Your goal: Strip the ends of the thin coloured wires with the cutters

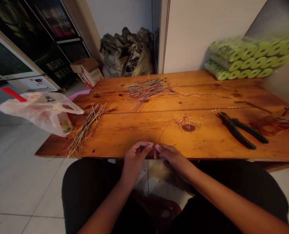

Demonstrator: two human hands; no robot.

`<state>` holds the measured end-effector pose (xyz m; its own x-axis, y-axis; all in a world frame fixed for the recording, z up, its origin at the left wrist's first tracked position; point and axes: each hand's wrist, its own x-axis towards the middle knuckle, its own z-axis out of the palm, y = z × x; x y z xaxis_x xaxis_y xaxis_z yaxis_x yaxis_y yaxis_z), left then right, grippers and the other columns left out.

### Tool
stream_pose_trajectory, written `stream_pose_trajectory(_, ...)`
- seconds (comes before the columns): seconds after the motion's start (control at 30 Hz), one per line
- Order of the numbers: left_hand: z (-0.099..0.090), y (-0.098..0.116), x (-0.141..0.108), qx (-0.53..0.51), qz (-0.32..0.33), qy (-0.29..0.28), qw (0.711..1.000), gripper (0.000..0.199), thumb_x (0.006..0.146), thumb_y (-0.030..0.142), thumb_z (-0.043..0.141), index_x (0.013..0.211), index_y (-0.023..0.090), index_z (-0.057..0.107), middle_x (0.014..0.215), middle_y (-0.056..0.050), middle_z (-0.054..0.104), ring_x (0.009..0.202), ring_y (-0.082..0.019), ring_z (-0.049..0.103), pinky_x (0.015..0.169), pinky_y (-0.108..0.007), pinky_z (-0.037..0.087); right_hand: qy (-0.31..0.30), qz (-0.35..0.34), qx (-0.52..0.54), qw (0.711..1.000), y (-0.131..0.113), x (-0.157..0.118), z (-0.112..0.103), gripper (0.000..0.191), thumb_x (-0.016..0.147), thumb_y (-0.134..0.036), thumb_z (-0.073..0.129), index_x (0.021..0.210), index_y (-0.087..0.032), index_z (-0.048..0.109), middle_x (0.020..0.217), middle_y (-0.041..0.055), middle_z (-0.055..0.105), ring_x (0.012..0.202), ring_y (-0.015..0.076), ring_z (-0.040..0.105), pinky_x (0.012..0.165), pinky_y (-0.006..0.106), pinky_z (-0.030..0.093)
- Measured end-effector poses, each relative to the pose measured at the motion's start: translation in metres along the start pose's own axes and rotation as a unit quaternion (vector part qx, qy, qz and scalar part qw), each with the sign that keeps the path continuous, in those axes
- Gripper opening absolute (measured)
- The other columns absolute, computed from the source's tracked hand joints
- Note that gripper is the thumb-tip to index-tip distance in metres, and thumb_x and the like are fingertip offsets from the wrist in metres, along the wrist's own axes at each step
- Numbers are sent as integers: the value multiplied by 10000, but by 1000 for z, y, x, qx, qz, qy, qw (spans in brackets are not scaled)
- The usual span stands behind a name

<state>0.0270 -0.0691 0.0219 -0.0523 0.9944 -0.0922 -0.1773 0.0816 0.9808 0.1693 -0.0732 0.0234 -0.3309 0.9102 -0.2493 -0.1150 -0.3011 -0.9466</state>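
Observation:
At the table's front edge, my left hand (pixel 137 156) and my right hand (pixel 171 155) meet, both pinched closed with fingertips nearly touching. A thin wire (pixel 162 132) rises in a curve from between them; its lower end is hidden by the fingers. Just beyond my right hand lies a small heap of short wire offcuts (pixel 187 122). A bundle of long coloured wires (pixel 87 128) lies to the left of my hands. Farther back is a larger pile of multicoloured wires (pixel 148 88), with a twisted dark-and-light strand (pixel 203 95) running right from it.
Pliers with dark green handles (pixel 242 130) lie on the right of the wooden table (pixel 125 126), near an orange-tinted package (pixel 276 123). Green-wrapped rolls (pixel 244 58) are stacked at the back right. A white plastic bag (pixel 44 109) stands at the left edge. Grey sacks (pixel 127 53) sit behind.

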Motion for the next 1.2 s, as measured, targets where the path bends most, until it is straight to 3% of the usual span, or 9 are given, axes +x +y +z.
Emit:
stream_pose_trajectory(0.17, -6, -1, 9, -148, -39, 2, 988, 319, 741, 469, 637, 748, 154, 684, 687, -26, 655, 649, -110, 599, 639, -216, 483, -53, 22, 21, 998, -6, -4, -3, 390, 852, -512, 493, 632, -191, 461, 483, -87, 241, 407, 57, 153, 388, 225, 98)
stream_pose_trajectory(0.23, -8, 1, 12, -180, -57, -5, 982, 305, 706, 442, 685, 799, 151, 690, 725, -22, 655, 651, -93, 588, 634, -195, 476, -89, 38, 49, 994, -9, -6, -3, 381, 858, -498, 493, 639, -190, 444, 481, -95, 235, 401, 52, 131, 381, 219, 89)
stream_pose_trajectory(0.33, -7, 2, 11, -180, -82, -58, 979, 281, 668, 361, 739, 846, 147, 697, 787, -30, 658, 675, -91, 585, 655, -196, 477, -134, 53, 91, 985, -12, -9, -3, 382, 852, -489, 505, 634, -186, 424, 495, -99, 236, 404, 46, 117, 377, 214, 79)
stream_pose_trajectory(0.43, -6, 4, 7, -178, -97, -99, 974, 243, 648, 333, 758, 808, 159, 700, 763, -26, 658, 663, -96, 587, 640, -204, 477, -150, 72, 111, 980, -14, -11, -1, 387, 835, -487, 534, 627, -179, 426, 506, -97, 245, 406, 41, 136, 375, 207, 82)
stream_pose_trajectory(0.63, -7, 5, 6, -179, -79, -87, 977, 203, 550, 268, 815, 637, 165, 663, 662, 2, 639, 611, -88, 572, 617, -197, 471, -188, 86, 116, 972, -12, -11, -2, 393, 842, -479, 542, 620, -170, 442, 508, -89, 278, 407, 38, 164, 369, 200, 88)
stream_pose_trajectory(0.77, -9, 5, 6, -211, -91, -111, 967, 202, 616, 306, 773, 735, 168, 685, 724, -20, 655, 638, -99, 585, 644, -212, 478, -180, 84, 125, 972, -12, -11, -3, 386, 853, -462, 538, 620, -170, 441, 519, -84, 280, 416, 39, 169, 371, 199, 86)
stream_pose_trajectory(0.93, -9, 4, 4, -215, -84, -149, 962, 343, 604, 243, 772, 932, 190, 688, 964, -58, 666, 848, -144, 608, 789, -244, 464, -157, 57, 133, 977, -12, -10, -3, 372, 864, -451, 522, 630, -174, 443, 510, -90, 261, 404, 40, 141, 368, 209, 79)
stream_pose_trajectory(1.03, -7, 3, 3, -188, -39, -111, 975, 379, 599, 217, 776, 963, 222, 671, 943, -29, 652, 841, -124, 585, 775, -223, 445, -137, 41, 108, 984, -11, -10, -5, 369, 879, -451, 501, 638, -176, 444, 506, -91, 245, 410, 45, 136, 376, 213, 84)
stream_pose_trajectory(1.2, -7, 3, 4, -188, 35, -22, 981, 136, 655, 257, 740, 765, 206, 678, 778, 1, 621, 746, -96, 552, 707, -192, 437, -104, 32, 69, 992, -10, -8, -7, 365, 890, -452, 482, 653, -177, 449, 515, -90, 229, 421, 48, 134, 393, 223, 95)
